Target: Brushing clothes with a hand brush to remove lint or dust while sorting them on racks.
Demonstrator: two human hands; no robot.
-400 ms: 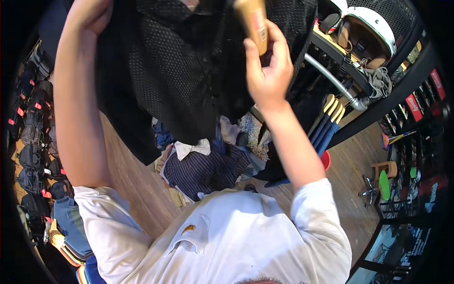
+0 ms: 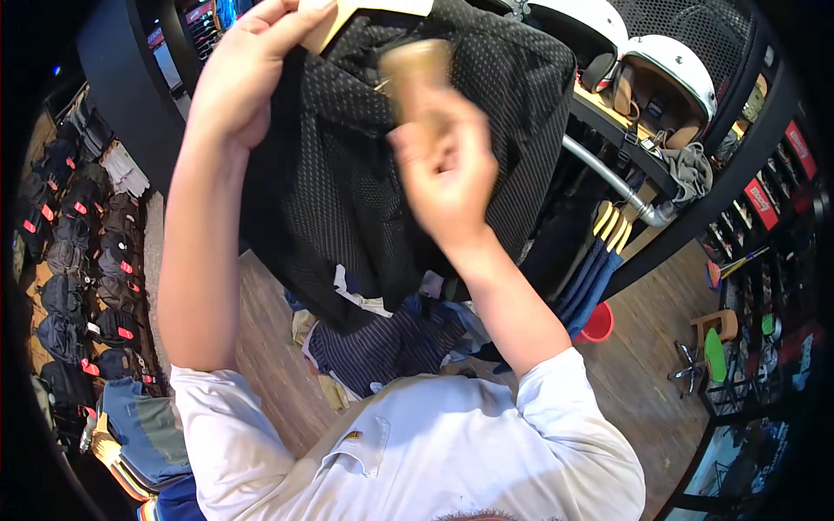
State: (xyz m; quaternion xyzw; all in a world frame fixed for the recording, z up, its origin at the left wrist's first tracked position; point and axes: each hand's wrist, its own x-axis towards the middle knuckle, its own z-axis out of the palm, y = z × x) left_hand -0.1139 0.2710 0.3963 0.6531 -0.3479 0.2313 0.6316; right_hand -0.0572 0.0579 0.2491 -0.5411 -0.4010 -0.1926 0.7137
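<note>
A black garment (image 2: pixel 365 174) with fine pale dots hangs in front of me, its collar area near the top edge of the view. My left hand (image 2: pixel 248 74) is raised at its upper left, with thumb and fingers closed on a pale, wooden-looking hanger (image 2: pixel 330 24) that shows partly above the cloth. In front of the garment, my right hand (image 2: pixel 447 161) grips a tan, stubby, tube-like thing (image 2: pixel 417 69). Motion blurs that hand and the thing, and its exact kind cannot be made out.
Below the garment lies a clothes pile with a dark striped piece (image 2: pixel 382 347). White helmets (image 2: pixel 669 74) stand on a shelf at upper right, above a metal rail (image 2: pixel 608 165) and jeans on hangers (image 2: pixel 591 278). A red bucket (image 2: pixel 598 323) stands beneath. Black caps (image 2: pixel 65 295) line the left.
My left hand has moved right and into fuller view, with the pale hanger now showing. My right hand has moved left and down with the tan thing. The garment has shifted and its collar shows.
</note>
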